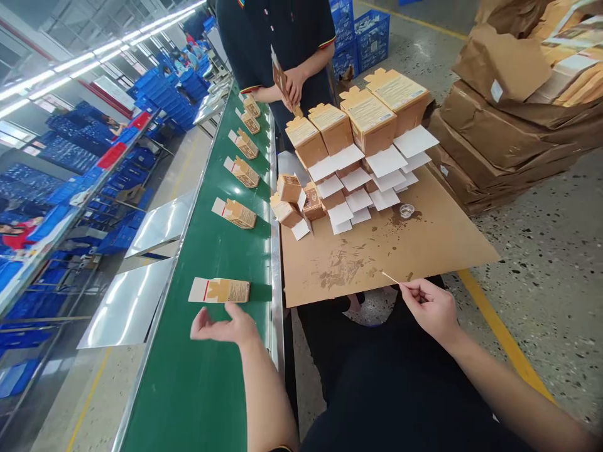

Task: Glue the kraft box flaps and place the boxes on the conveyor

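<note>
A small carton [220, 290] lies flat on the green belt [207, 389], its white flap open towards the left. The left hand [225, 328] hovers just beside it, fingers spread and holding nothing. A thin stick [390, 277] is pinched in the right hand [429, 306] over the edge of a stained brown board [424, 245]. For a neat result, glue is best kept to the flap alone. The carton is tan, printed, with a red line on its flap.

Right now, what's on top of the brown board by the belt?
On the brown board: rows of small cartons with white flaps open, a small clear cup, and glue stains. The cartons' insides are hidden.
</note>
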### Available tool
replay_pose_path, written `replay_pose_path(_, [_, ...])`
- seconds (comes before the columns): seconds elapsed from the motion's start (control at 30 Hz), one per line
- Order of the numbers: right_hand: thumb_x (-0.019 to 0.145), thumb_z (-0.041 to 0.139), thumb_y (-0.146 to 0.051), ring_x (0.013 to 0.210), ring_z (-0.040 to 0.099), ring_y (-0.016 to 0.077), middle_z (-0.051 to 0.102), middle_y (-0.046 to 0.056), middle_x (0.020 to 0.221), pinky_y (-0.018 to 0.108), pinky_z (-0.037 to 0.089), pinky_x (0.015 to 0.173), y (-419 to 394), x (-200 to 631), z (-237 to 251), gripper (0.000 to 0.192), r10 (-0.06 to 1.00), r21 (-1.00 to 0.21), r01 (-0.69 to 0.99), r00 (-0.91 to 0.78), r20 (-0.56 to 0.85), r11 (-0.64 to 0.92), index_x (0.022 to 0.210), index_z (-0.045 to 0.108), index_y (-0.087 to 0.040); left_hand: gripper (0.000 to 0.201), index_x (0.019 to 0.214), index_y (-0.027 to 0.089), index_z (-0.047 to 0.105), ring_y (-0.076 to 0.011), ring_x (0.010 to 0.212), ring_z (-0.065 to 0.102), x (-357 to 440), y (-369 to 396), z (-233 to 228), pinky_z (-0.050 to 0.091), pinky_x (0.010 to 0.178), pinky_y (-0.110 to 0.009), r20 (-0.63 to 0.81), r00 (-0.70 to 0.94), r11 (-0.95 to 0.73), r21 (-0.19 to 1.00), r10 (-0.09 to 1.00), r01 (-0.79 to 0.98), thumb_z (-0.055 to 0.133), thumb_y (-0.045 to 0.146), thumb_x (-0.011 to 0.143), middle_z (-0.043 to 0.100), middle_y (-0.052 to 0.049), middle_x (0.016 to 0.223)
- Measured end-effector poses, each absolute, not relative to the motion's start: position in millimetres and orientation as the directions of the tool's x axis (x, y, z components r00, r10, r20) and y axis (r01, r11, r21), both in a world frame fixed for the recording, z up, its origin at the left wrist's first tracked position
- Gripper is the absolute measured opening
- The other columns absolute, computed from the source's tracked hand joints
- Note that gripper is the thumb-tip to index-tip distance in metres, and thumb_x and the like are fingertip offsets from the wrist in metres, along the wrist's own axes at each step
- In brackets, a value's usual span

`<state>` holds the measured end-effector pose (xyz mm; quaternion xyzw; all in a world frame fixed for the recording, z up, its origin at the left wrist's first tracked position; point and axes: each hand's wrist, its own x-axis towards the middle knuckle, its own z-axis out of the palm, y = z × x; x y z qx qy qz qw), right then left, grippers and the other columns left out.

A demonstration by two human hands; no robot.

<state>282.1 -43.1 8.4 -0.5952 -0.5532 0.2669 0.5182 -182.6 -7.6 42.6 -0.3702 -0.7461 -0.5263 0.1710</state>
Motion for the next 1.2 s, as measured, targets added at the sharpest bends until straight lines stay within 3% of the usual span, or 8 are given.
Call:
replay_pose_path(0.13, [0.104, 0.072, -0.055, 0.049, 0.058, 0.0149, 0.064, 0.001, 0.060, 0.027, 0.053, 0.049, -36, 285, 14, 0.041, 0.931, -0.906, 0.396, 0.250, 0.266, 0.152, 0.077, 0.075, -0.025, 0.032, 0.120, 0.026, 0.069, -0.0369, 0.131, 0.066, -101, 60, 40, 0.047, 0.127, -0.064, 0.473, -0.278, -0.158, 0.693, 0.836, 0.704, 0.072, 0.035, 0.089, 0.069, -0.013, 0.124])
replay_pose_path(0.23, [0.104, 0.072, -0.057, 0.050, 0.059, 0.0153, 0.066, 0.002, 0.061, 0.028, 0.055, 0.052, -28, 283, 20, 0.041, 0.939, -0.900, 0.402, 0.214, 0.269, 0.166, 0.079, 0.076, -0.024, 0.036, 0.122, 0.026, 0.077, -0.0385, 0.142, 0.066, -56, 123, 36, 0.043, 0.132, -0.062, 0.304, -0.065, -0.200, 0.760, 0.950, 0.619, 0.077, 0.034, 0.087, 0.074, -0.018, 0.136])
replay_pose_path(0.43, [0.103, 0.072, -0.062, 0.055, 0.063, 0.0169, 0.069, 0.004, 0.065, 0.030, 0.058, 0.056, -20, 302, 26, 0.044, 0.918, -0.884, 0.455, 0.297, 0.262, 0.105, 0.082, 0.076, -0.024, 0.028, 0.120, 0.026, 0.080, -0.0445, 0.148, 0.066, -46, 123, 23, 0.031, 0.134, -0.070, 0.183, -0.030, -0.102, 0.671, 0.983, 0.734, 0.077, 0.038, 0.095, 0.077, -0.021, 0.146])
replay_pose_path(0.67, [0.105, 0.066, -0.054, 0.062, 0.062, 0.0188, 0.067, 0.004, 0.070, 0.033, 0.050, 0.059, 39, 371, 55, 0.035, 0.938, -0.715, 0.695, 0.195, 0.285, 0.073, 0.085, 0.071, -0.026, 0.024, 0.112, 0.028, 0.082, -0.0321, 0.116, 0.078, -68, -17, 28, 0.053, 0.112, -0.052, 0.245, 0.068, -0.202, 0.581, 0.967, 0.788, 0.058, 0.032, 0.111, 0.084, -0.011, 0.117])
replay_pose_path(0.8, [0.104, 0.066, -0.044, 0.064, 0.055, 0.0187, 0.066, 0.004, 0.069, 0.034, 0.043, 0.061, 109, 398, 70, 0.030, 0.966, -0.565, 0.805, -0.039, 0.254, 0.181, 0.078, 0.062, -0.029, 0.020, 0.103, 0.024, 0.076, -0.0242, 0.097, 0.075, -77, -24, 34, 0.059, 0.091, -0.038, 0.373, -0.245, -0.131, 0.744, 0.895, 0.655, 0.062, 0.038, 0.109, 0.078, -0.007, 0.101])
replay_pose_path(0.9, [0.101, 0.071, -0.041, 0.059, 0.041, 0.0169, 0.056, 0.002, 0.060, 0.034, 0.033, 0.059, 154, 403, 65, 0.041, 0.960, -0.508, 0.820, -0.171, 0.222, 0.264, 0.066, 0.051, -0.031, 0.022, 0.107, 0.023, 0.072, -0.0202, 0.090, 0.072, -83, 14, 36, 0.060, 0.087, -0.034, 0.248, -0.537, 0.026, 0.892, 0.806, 0.451, 0.067, 0.044, 0.105, 0.074, -0.005, 0.100])
replay_pose_path(1.07, [0.099, 0.077, -0.039, 0.053, 0.027, 0.0140, 0.041, -0.003, 0.050, 0.034, 0.029, 0.058, 178, 398, 57, 0.055, 0.954, -0.471, 0.831, -0.230, 0.193, 0.296, 0.059, 0.040, -0.032, 0.035, 0.114, 0.020, 0.079, -0.0319, 0.114, 0.078, -80, 60, 41, 0.064, 0.106, -0.047, -0.139, -0.327, 0.248, 0.913, 0.935, 0.323, 0.084, 0.047, 0.093, 0.082, -0.013, 0.115])
replay_pose_path(1.2, [0.099, 0.075, -0.032, 0.055, 0.043, 0.0159, 0.055, 0.000, 0.061, 0.035, 0.034, 0.057, 149, 402, 66, 0.038, 0.968, -0.498, 0.842, -0.106, 0.230, 0.210, 0.069, 0.053, -0.030, 0.046, 0.130, 0.023, 0.082, -0.0382, 0.143, 0.072, -76, 35, 37, 0.056, 0.125, -0.054, -0.204, -0.225, 0.234, 0.965, 0.953, 0.119, 0.084, 0.054, 0.096, 0.082, -0.014, 0.140])
